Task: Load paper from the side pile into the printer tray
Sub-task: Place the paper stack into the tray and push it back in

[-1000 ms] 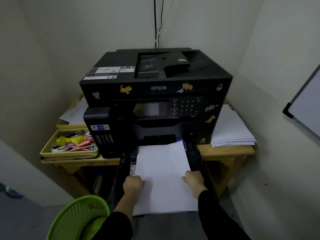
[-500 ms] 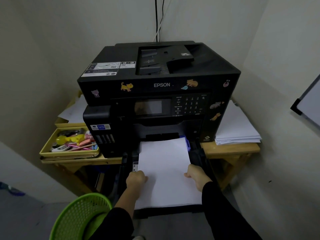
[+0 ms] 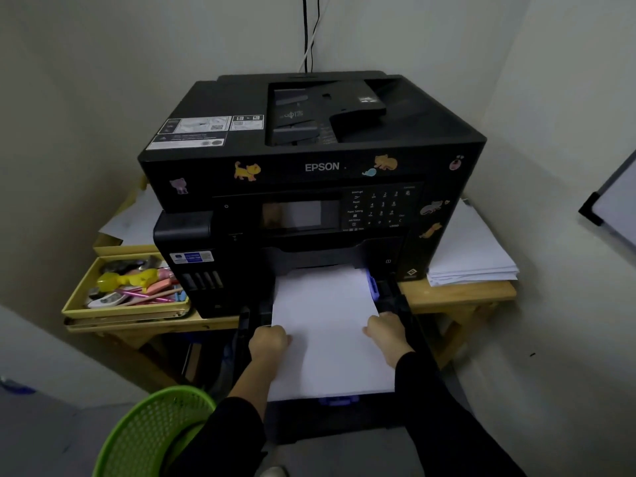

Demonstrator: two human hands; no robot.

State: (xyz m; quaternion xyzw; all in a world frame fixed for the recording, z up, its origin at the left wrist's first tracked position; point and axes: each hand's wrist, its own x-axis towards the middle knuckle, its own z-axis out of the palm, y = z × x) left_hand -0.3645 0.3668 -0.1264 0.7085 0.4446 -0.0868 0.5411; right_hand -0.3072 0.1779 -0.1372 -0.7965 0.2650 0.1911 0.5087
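Observation:
A black Epson printer stands on a wooden table. Its black paper tray is pulled out toward me, with blue guides at the right side and the near end. A white paper stack lies in the tray, its far end under the printer's front. My left hand grips the stack's left edge. My right hand grips its right edge. The side pile of white paper rests on the table to the right of the printer.
A yellow box of pens and small items sits left of the printer, loose sheets behind it. A green mesh basket stands at the lower left. Walls close in on both sides; a whiteboard hangs right.
The paper stack has slid further forward and down into the tray with both hands on it. The camera has moved closer to the printer.

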